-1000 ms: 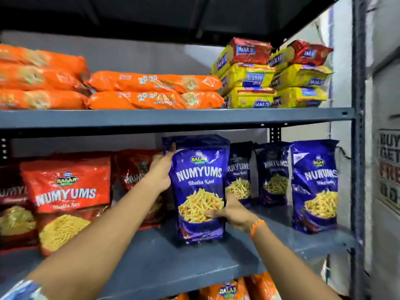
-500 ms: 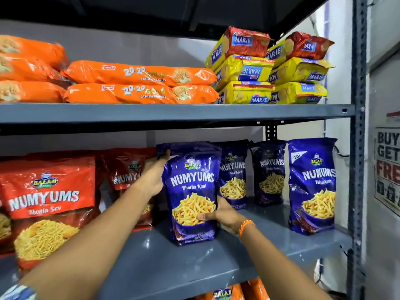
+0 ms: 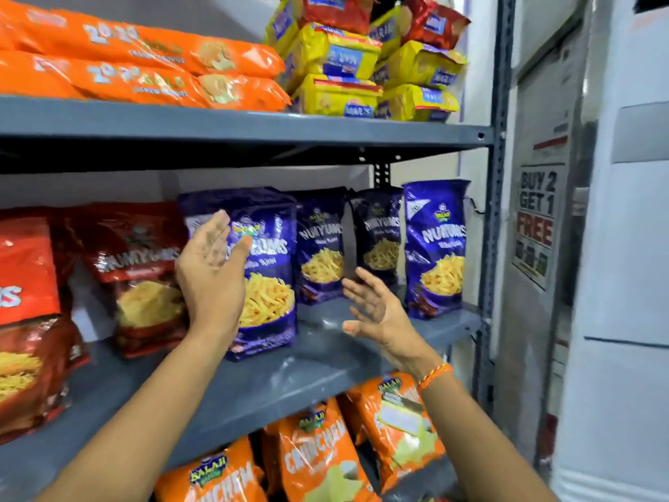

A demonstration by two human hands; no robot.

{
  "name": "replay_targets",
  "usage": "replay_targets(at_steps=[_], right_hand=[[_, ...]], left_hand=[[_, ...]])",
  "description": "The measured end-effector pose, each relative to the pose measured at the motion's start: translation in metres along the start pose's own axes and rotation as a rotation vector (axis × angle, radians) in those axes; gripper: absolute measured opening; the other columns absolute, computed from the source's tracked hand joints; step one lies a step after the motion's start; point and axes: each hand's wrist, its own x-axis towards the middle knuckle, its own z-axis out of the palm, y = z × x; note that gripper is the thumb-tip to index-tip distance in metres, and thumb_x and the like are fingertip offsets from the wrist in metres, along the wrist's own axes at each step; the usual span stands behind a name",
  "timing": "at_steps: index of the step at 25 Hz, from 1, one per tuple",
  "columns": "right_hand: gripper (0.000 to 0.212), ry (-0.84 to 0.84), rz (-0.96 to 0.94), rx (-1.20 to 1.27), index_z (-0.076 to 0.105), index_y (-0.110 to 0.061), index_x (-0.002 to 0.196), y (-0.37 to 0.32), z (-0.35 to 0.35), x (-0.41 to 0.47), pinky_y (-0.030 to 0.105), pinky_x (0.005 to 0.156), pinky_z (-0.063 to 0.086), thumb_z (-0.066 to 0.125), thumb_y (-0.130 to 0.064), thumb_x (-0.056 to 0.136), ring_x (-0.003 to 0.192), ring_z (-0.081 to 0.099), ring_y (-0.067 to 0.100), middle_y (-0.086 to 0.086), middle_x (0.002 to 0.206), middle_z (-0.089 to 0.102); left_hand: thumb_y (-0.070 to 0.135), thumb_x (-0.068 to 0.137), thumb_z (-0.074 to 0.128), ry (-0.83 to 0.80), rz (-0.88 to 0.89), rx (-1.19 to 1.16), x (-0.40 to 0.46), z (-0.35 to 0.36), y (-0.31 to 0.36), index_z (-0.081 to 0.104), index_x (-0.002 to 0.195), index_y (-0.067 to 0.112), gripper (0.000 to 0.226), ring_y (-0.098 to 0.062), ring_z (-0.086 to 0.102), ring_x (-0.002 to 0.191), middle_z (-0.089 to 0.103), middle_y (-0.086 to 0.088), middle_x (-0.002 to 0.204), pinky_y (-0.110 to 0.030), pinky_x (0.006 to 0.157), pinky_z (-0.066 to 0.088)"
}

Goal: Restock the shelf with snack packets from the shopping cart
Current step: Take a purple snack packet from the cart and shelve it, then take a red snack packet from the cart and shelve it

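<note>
Head view showed both hands spread with nothing in them: the left hand at centre frame just in front of a blue snack packet, contact unclear, the right hand clear of it, probably so the packet stood unaided. It stood upright on the middle shelf, three more blue packets behind toward the right. No cart was visible.

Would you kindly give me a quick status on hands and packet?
Left hand open, right hand open. Blue Numyums packet upright on middle shelf. Nothing in the way.
</note>
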Motion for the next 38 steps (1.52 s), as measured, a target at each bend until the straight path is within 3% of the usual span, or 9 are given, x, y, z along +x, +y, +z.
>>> replay_targets(at_steps=[10, 15, 19, 21, 23, 25, 29, 33, 38], right_hand=[[0.09, 0.445, 0.321, -0.152, 0.038, -0.007, 0.146, 0.043, -0.166, -0.295, 0.054, 0.118, 0.027, 0.078, 0.008, 0.066, 0.143, 0.039, 0.022, 0.01, 0.149, 0.048], [0.076, 0.503, 0.591, -0.305, 0.051, -0.01, 0.138, 0.101, -0.213, -0.393, 0.041, 0.117, 0.033, 0.081, 0.006, 0.07, 0.14, 0.043, 0.011, 0.002, 0.144, 0.054], [0.072, 0.405, 0.906, -0.539, 0.057, -0.009, 0.134, 0.183, -0.231, -0.463, 0.021, 0.113, 0.036, 0.085, -0.002, 0.068, 0.13, 0.046, 0.006, 0.002, 0.14, 0.056], [0.069, 0.278, 1.028, -0.694, 0.057, -0.004, 0.133, 0.215, -0.239, -0.482, 0.006, 0.101, 0.034, 0.084, -0.004, 0.069, 0.128, 0.048, 0.011, 0.008, 0.137, 0.057], [0.057, 0.213, 1.165, -0.777, 0.06, 0.0, 0.129, 0.248, -0.252, -0.492, 0.02, 0.101, 0.042, 0.076, 0.0, 0.074, 0.126, 0.055, 0.022, 0.014, 0.135, 0.059], [0.043, 0.143, 1.244, -0.856, 0.063, 0.005, 0.121, 0.271, -0.261, -0.49, 0.038, 0.098, 0.05, 0.067, 0.002, 0.078, 0.119, 0.06, 0.036, 0.025, 0.129, 0.061], [0.049, 0.071, 1.304, -0.989, 0.066, -0.013, 0.123, 0.29, -0.273, -0.483, 0.032, 0.098, 0.045, 0.077, -0.005, 0.075, 0.123, 0.057, 0.031, 0.017, 0.129, 0.063], [0.027, 0.257, 1.155, -1.009, 0.079, -0.016, 0.095, 0.312, -0.28, -0.479, 0.023, 0.077, 0.05, 0.085, -0.013, 0.068, 0.094, 0.07, 0.021, 0.011, 0.098, 0.076], [0.017, 0.587, 0.954, -0.989, 0.08, -0.017, 0.084, 0.325, -0.281, -0.473, 0.03, 0.073, 0.06, 0.079, -0.01, 0.068, 0.075, 0.073, 0.017, 0.006, 0.079, 0.078]], left_hand=[[-0.003, 0.075, 0.071, -0.808, -0.608, -0.045, -0.274, 0.092, -0.161, 0.056, 0.132, 0.003, 0.059, -0.016, 0.062, 0.118, 0.065, -0.01, 0.127, -0.025, 0.104, 0.049], [-0.016, 0.073, 0.073, -1.181, -0.967, 0.089, -0.412, 0.103, -0.259, 0.048, 0.139, 0.005, 0.074, -0.022, 0.051, 0.13, 0.056, -0.013, 0.14, -0.034, 0.115, 0.034], [0.024, 0.04, 0.099, -1.46, -1.159, 0.251, -0.507, 0.083, -0.329, 0.041, 0.145, 0.005, 0.122, -0.016, 0.038, 0.136, 0.046, -0.006, 0.145, -0.035, 0.116, 0.031], [0.009, 0.05, 0.096, -1.526, -1.22, 0.339, -0.551, 0.07, -0.356, 0.038, 0.147, 0.005, 0.114, -0.021, 0.034, 0.143, 0.041, -0.008, 0.151, -0.037, 0.114, 0.032], [-0.007, 0.058, 0.089, -1.587, -1.239, 0.422, -0.6, 0.055, -0.391, 0.034, 0.15, 0.006, 0.108, -0.03, 0.029, 0.148, 0.033, -0.013, 0.158, -0.041, 0.114, 0.036], [0.011, 0.048, 0.096, -1.673, -1.198, 0.506, -0.631, 0.046, -0.412, 0.028, 0.154, 0.014, 0.126, -0.028, 0.029, 0.148, 0.03, -0.009, 0.161, -0.045, 0.114, 0.039], [0.038, 0.034, 0.098, -1.761, -0.908, 0.551, -0.67, 0.036, -0.439, 0.023, 0.155, 0.032, 0.143, -0.02, 0.038, 0.139, 0.038, 0.002, 0.155, -0.043, 0.112, 0.042], [0.06, 0.031, 0.09, -1.626, -0.893, 0.432, -0.699, 0.038, -0.464, 0.043, 0.146, 0.009, 0.134, -0.02, 0.051, 0.129, 0.052, -0.006, 0.14, -0.022, 0.109, 0.042], [0.008, 0.052, 0.095, -1.42, -1.103, 0.528, -0.696, 0.055, -0.464, 0.06, 0.122, -0.001, 0.079, -0.022, 0.066, 0.1, 0.071, -0.013, 0.111, -0.029, 0.083, 0.054]])
